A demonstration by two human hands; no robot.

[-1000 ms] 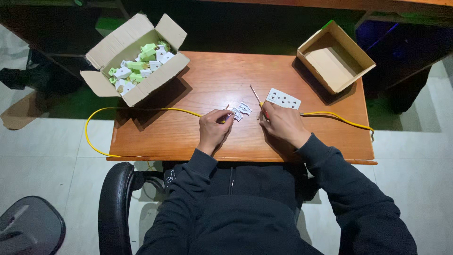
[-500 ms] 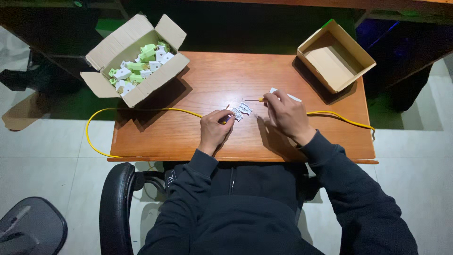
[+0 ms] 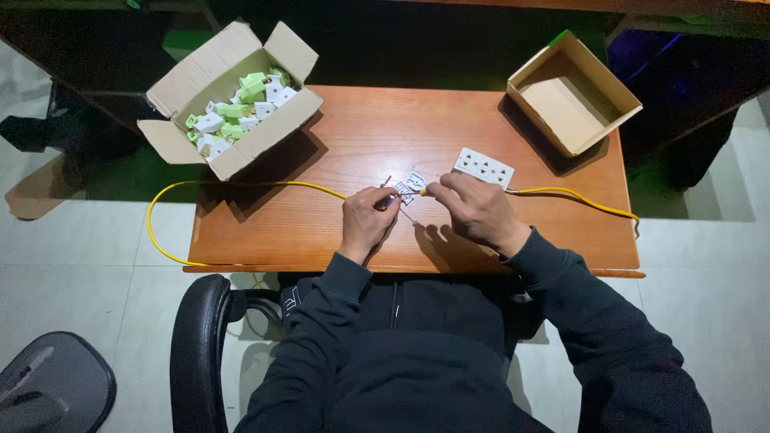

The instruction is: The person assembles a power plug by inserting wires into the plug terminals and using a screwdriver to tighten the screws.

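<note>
Since half a second ago: right hand (image 3: 480, 210) has slid back toward the body, so the white rectangular multi-socket faceplate (image 3: 484, 167) it was covering is in plain view again, lying flat on the orange-brown wooden desk (image 3: 377, 136) just beyond the knuckles. Left hand barely shifted.

Left hand (image 3: 366, 222): closed in a pinch on a small white plastic plug part (image 3: 409, 188), held just above the desk surface at centre. A thin dark-tipped piece sticks up from the fist; too small to tell what it is.

Right hand: fingers curled, thumb and forefinger pinched on a yellow-tipped bit at the right edge of the same part. Looks like one hand steadies while the other works the end in, judging by the opposed grips.

Yellow flexible cable (image 3: 241, 185) runs across the desk through both hands; left side loops off the desk edge, right side trails to the far right edge. Slack on both sides, likely so the middle stays free to handle.

Far left: open cardboard box of white and green plug pieces (image 3: 233, 112), flaps up, within left reach. Far right: empty open cardboard box (image 3: 571, 95), tilted at the corner.

Black office chair (image 3: 200, 345) under the person.
</note>
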